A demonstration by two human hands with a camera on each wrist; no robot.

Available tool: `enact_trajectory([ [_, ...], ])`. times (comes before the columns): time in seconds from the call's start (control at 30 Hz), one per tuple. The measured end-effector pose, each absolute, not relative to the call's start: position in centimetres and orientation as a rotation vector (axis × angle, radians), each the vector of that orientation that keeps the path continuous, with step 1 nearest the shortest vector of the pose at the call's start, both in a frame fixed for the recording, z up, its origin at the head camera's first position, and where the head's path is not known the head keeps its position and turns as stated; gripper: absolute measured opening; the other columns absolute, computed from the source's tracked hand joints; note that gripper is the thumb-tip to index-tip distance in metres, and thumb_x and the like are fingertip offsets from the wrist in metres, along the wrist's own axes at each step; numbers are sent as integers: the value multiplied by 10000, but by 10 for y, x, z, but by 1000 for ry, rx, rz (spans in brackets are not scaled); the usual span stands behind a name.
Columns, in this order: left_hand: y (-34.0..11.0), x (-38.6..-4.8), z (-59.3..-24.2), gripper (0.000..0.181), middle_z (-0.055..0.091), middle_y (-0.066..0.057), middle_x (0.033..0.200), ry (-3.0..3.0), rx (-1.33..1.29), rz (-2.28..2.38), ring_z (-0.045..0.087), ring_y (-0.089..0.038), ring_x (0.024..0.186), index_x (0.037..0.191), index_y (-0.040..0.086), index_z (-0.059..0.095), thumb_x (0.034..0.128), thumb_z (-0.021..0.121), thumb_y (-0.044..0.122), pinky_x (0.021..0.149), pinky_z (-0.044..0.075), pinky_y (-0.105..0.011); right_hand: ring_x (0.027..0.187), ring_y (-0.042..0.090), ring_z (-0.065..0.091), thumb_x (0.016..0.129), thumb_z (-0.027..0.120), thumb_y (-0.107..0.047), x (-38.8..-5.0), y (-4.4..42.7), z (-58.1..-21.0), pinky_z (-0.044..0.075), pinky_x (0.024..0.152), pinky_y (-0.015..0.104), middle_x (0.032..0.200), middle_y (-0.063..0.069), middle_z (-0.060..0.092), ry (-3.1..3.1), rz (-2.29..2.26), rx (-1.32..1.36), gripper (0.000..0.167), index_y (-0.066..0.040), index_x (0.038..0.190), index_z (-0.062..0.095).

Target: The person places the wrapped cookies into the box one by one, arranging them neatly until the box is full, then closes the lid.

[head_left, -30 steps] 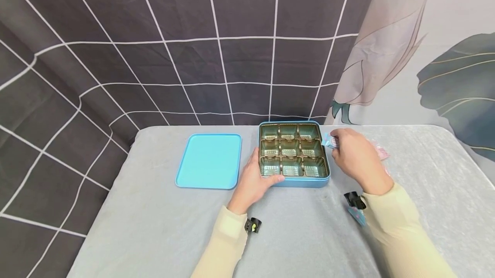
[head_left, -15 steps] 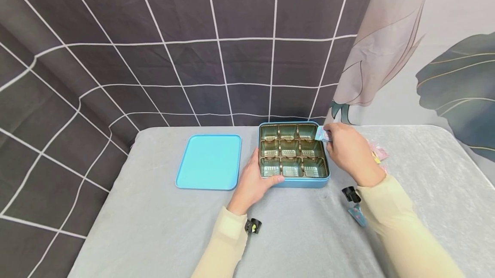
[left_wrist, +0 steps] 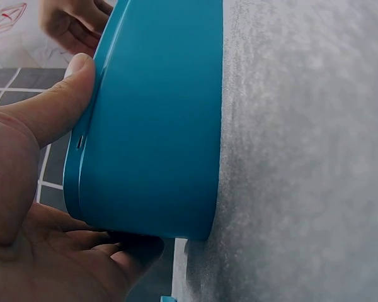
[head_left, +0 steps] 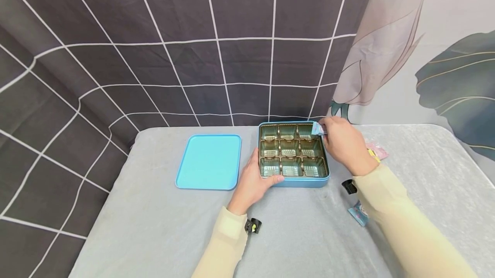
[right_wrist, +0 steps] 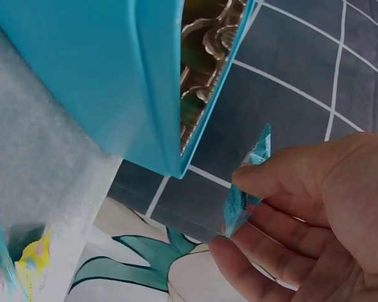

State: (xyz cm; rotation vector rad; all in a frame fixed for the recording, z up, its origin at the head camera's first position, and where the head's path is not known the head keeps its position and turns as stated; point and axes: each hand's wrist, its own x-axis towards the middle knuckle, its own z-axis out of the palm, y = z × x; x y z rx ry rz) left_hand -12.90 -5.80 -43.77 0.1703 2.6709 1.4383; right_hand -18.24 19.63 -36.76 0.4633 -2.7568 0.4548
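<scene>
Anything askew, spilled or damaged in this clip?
Nothing stands out: the left hand grips the tin, which sits flat; the lid lies beside it; the right hand pinches a packet, and loose packets lie on the cloth.

Comprises smooth, satin-finished box (head_left: 299,182), probably metal, with glossy moulded-plastic insert (head_left: 290,145). Includes shiny, crinkled film wrapper (right_wrist: 238,204) and matt, napped tablecloth (head_left: 154,226).

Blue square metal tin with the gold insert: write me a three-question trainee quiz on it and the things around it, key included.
1. Which pinches the small, light-blue, shiny sachet? a) the left grip; b) the right grip; c) neither.
2. True or false: the flat, light-blue, square lid lies beside the blue square metal tin, apart from it.
3. Fill in: the gold moulded insert in the tin has ___ compartments.

Key: 1 b; 2 true; 3 nine.
</scene>
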Motion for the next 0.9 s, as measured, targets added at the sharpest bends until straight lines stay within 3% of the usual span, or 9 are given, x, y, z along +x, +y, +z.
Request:
enact_trajectory([
  [0.9,-58,-130,-438,1115,276,-190,1617,2666,176,1442,275,-308,1479,1594,8,184,794,865,381,1191,256,-442,964,409,644,782,642,103,-205,186,-366,549,762,539,1006,217,687,-2855,289,508,297,88,1076,683],
])
